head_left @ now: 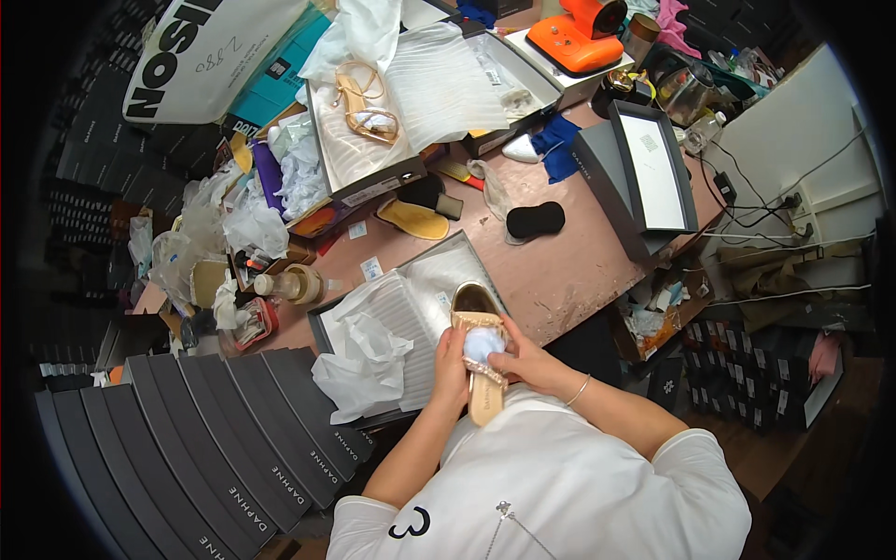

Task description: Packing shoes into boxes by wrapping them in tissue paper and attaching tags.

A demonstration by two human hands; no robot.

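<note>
Close to my body I hold a beige-gold sandal (486, 399) with beaded straps. My left hand (452, 370) is closed along its left side. My right hand (534, 364) grips the other side, its thumb against a wad of white paper (482, 344) tucked under the straps. Just beyond and to the left lies an opened shoe box (464, 259), lined with ribbed white sheet. Crumpled white tissue (366, 359) spills over its near left part.
Another open box holds a strappy sandal (366, 107) at the back. A dark box (644, 173) stands right, near an orange device (577, 42). A black oval pad (536, 220) and yellow insole (413, 219) lie on the pink table (588, 266). Grey shoe boxes (201, 439) line the lower left.
</note>
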